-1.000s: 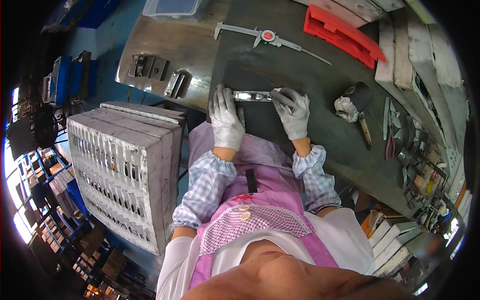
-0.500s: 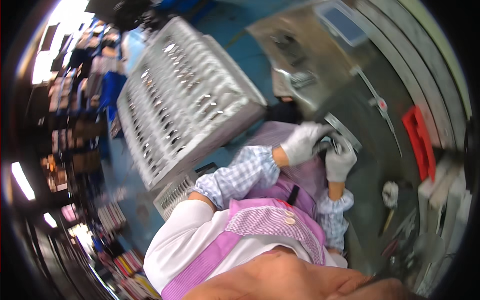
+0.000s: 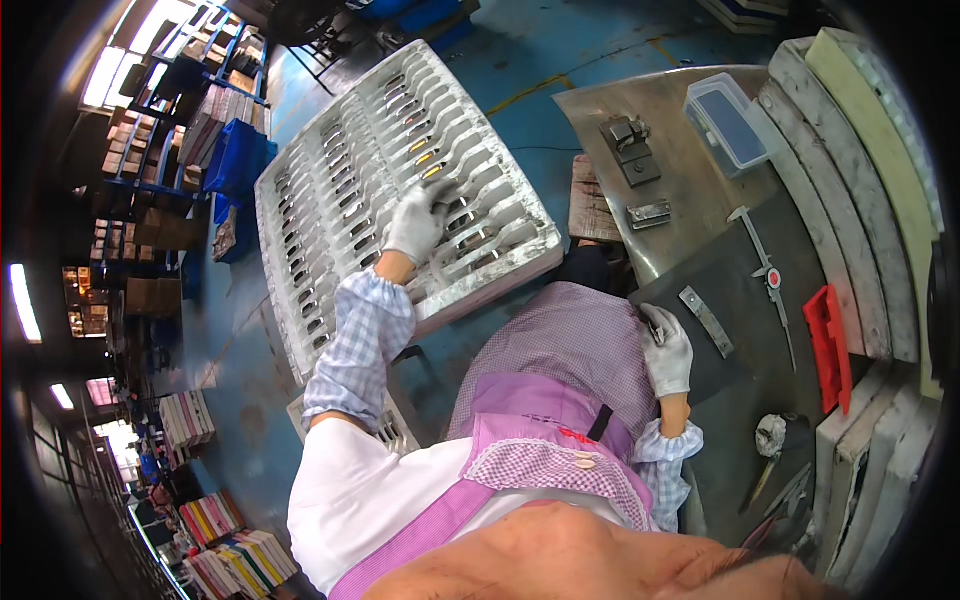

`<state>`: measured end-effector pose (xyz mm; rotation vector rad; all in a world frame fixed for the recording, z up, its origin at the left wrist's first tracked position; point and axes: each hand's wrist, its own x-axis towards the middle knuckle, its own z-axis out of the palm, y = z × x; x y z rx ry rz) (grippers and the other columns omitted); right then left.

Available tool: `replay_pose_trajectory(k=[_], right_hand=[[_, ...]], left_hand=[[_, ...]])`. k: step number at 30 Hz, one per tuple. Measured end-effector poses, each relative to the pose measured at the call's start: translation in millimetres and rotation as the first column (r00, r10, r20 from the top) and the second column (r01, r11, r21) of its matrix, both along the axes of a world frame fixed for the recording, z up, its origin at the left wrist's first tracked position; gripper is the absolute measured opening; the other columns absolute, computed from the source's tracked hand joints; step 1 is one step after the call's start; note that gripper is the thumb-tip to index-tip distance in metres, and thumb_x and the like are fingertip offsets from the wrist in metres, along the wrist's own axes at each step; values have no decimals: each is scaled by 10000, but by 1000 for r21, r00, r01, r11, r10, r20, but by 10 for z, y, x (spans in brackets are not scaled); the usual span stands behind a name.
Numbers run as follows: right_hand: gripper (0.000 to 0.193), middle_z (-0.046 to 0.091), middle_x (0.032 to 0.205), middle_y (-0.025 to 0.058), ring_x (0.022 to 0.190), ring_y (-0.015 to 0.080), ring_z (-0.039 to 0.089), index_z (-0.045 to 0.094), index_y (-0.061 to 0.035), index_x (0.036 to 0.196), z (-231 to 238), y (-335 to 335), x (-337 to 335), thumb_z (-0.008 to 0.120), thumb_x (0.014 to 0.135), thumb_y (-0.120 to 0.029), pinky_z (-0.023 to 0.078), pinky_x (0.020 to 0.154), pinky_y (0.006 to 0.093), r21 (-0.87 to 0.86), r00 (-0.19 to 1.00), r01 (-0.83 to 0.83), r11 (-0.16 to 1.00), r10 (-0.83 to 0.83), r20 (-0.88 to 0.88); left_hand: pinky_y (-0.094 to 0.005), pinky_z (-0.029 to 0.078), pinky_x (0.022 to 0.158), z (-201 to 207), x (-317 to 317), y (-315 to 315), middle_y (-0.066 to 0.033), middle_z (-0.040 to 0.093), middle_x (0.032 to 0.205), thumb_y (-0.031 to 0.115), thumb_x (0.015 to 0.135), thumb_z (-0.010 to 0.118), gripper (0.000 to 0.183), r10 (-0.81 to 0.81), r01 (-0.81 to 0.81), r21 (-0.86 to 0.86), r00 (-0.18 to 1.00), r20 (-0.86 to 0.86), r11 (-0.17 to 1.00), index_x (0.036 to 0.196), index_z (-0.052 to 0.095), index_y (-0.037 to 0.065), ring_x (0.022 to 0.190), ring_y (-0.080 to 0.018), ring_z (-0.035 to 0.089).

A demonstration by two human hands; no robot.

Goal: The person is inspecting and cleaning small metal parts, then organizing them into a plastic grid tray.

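Observation:
My left hand [image 3: 415, 225], in a white glove with dark-stained fingertips, reaches into the large grey-white moulded tray [image 3: 540, 245] on the left. Its fingers are curled together at a slot beside shiny small metal parts [image 3: 472, 241]; whatever is between them is hidden. Rows of similar parts lie in the tray's slots. My right hand [image 3: 668, 355], also gloved, rests by the table edge next to my checked apron [image 3: 550, 330]. Its fingers are bent closed, and what they hold cannot be made out. A flat metal strip [image 3: 706, 322] lies on the dark mat just right of it.
On the metal table [image 3: 590, 105] are a dark block fixture [image 3: 630, 150], a small metal block [image 3: 650, 214], a clear plastic box [image 3: 730, 125], a dial caliper [image 3: 768, 275], a red holder [image 3: 826, 350] and a brush [image 3: 768, 450]. Stacked foam trays [image 3: 850, 200] line the right side.
Both hands were together over the table edge by the metal strip. My left hand has moved away left to the tray; my right hand has dropped slightly and stayed near the edge.

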<state>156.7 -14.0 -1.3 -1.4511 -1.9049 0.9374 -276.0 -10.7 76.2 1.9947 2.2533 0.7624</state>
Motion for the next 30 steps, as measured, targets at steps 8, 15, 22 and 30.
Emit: replay_pose_trajectory(k=[8, 15, 22, 30], right_hand=[[241, 716, 1093, 101, 975, 261, 696, 726, -91, 1121, -52, 54, 232, 648, 900, -146, 530, 868, 338, 18, 991, 109, 994, -108, -77], [285, 712, 1129, 86, 892, 154, 683, 712, -117, 1192, 578, -48, 184, 645, 916, -140, 532, 795, 291, -280, 826, 222, 934, -333, -456], [359, 654, 1174, 94, 977, 304, 680, 672, -197, 1251, 320, -64, 453, 664, 923, -343, 565, 819, 379, -199, 998, -29, 979, 39, 48], [230, 775, 907, 23, 781, 61, 693, 783, -95, 1052, 203, 132, 671, 790, 866, -230, 531, 715, 228, -434, 682, 302, 849, -510, -525]], left_hand=[[-466, 559, 825, 262, -100, 345, -156, 733, 989, 293, 853, 673, 338, 88, -218, -504, 959, -269, 835, 1143, 710, 124, 921, -365, 711], [-402, 547, 584, 617, 1333, 108, -153, 684, 726, 134, 800, 708, 253, -234, 235, -12, 972, 32, 972, 1049, 750, 117, 631, -304, 686], [-386, 535, 661, -362, 2757, 81, -90, 667, 846, 163, 749, 754, 276, -562, 662, -246, 739, 371, 708, 1002, 679, 86, 759, -288, 669], [-350, 557, 845, -742, 2993, 255, -148, 683, 1148, 2, 819, 708, 383, -446, 480, 123, 647, 618, 868, 1195, 668, 66, 1002, -317, 687]])
